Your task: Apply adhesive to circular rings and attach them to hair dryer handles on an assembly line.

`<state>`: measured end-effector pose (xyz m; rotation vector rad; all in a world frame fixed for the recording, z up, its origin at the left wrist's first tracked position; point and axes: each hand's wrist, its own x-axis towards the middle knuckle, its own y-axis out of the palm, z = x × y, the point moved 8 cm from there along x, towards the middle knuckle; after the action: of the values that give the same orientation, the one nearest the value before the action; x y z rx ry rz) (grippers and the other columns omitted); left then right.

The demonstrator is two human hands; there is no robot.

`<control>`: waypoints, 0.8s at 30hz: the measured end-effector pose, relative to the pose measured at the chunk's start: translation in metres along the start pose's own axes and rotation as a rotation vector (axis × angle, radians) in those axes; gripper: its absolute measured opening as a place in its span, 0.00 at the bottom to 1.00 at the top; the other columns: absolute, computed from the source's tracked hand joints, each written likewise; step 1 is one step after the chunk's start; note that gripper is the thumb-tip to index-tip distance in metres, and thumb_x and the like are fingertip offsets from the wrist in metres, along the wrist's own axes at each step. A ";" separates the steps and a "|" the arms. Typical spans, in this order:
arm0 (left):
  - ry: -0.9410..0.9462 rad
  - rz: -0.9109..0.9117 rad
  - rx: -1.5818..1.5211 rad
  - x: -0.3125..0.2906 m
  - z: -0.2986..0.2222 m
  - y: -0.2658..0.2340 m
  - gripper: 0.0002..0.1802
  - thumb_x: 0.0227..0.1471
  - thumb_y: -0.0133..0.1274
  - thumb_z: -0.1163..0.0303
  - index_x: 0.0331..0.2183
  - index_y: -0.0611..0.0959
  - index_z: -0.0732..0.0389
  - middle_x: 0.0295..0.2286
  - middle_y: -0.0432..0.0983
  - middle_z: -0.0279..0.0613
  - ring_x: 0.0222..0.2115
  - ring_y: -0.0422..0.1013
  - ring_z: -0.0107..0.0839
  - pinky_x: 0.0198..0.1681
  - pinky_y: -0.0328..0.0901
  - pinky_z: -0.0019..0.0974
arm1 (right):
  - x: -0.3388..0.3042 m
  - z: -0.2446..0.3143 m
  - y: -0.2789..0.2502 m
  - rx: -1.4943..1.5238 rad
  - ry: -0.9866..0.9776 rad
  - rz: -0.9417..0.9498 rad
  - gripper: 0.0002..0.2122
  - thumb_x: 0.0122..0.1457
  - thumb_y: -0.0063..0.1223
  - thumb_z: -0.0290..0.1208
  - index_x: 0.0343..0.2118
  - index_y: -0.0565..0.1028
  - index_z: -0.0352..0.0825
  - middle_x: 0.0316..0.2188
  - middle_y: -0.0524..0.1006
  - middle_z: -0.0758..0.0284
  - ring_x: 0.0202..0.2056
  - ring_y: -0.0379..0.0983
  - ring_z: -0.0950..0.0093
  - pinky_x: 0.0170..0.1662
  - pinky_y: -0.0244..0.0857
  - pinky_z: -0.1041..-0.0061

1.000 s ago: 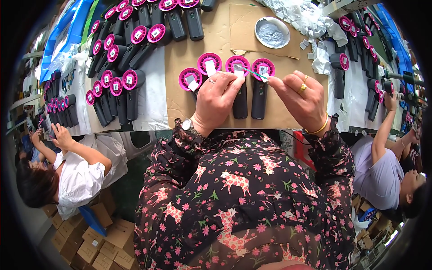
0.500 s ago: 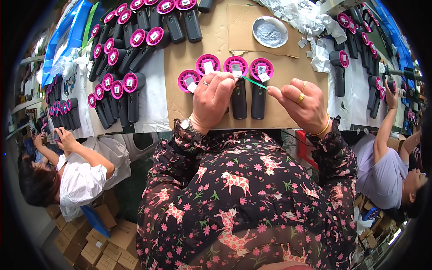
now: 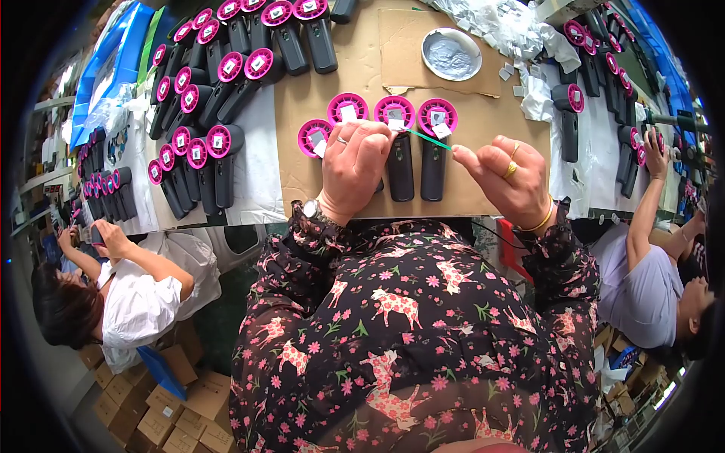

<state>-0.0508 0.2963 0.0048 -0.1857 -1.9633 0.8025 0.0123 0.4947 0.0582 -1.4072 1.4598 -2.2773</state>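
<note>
A thin green stick is pinched in my right hand, its far tip at my left fingertips. My left hand is closed, with a small white square at its fingertips, in front of a pink vented round head with a black handle. Another such black-handled device lies to its right, a white square on its pink head. Two more pink heads sit on the left, their handles mostly hidden by my left hand.
A round white dish of grey paste stands on a cardboard piece at the back. Many similar devices lie at the left, others at the right. Crumpled white sheets lie at the back right. People work at both sides.
My right hand has shifted slightly right and down, and the green stick slants a little more. My left hand has barely moved. The co-worker's hands at the left have shifted slightly.
</note>
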 end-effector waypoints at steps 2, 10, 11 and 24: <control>-0.002 0.001 0.000 0.000 0.000 0.000 0.17 0.55 0.68 0.81 0.35 0.74 0.57 0.34 0.81 0.37 0.35 0.78 0.41 0.41 0.70 0.45 | 0.000 -0.002 -0.001 0.015 0.036 -0.014 0.14 0.50 0.77 0.18 0.41 0.88 0.31 0.29 0.72 0.70 0.25 0.70 0.72 0.25 0.62 0.69; -0.019 0.009 0.003 0.002 -0.001 -0.002 0.17 0.55 0.70 0.80 0.36 0.75 0.58 0.35 0.82 0.37 0.36 0.78 0.41 0.41 0.70 0.45 | -0.013 -0.024 0.003 0.253 0.381 -0.146 0.10 0.59 0.74 0.16 0.43 0.88 0.29 0.28 0.74 0.69 0.27 0.71 0.78 0.28 0.62 0.73; -0.029 0.009 -0.006 0.001 0.000 -0.003 0.16 0.55 0.70 0.79 0.37 0.77 0.58 0.35 0.82 0.38 0.37 0.78 0.42 0.42 0.70 0.45 | -0.020 -0.035 0.004 0.329 0.529 -0.160 0.09 0.61 0.73 0.18 0.44 0.88 0.29 0.29 0.75 0.71 0.29 0.72 0.80 0.29 0.62 0.75; -0.244 0.186 0.120 0.014 0.031 -0.046 0.17 0.55 0.73 0.70 0.46 0.89 0.61 0.40 0.82 0.43 0.41 0.78 0.46 0.46 0.73 0.46 | -0.089 -0.133 0.013 0.554 1.101 -0.417 0.09 0.70 0.69 0.29 0.47 0.89 0.29 0.35 0.82 0.80 0.34 0.71 0.92 0.36 0.61 0.89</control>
<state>-0.0751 0.2531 0.0328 -0.2086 -2.1390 1.1047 -0.0397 0.6223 -0.0244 -0.2434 0.4544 -3.5776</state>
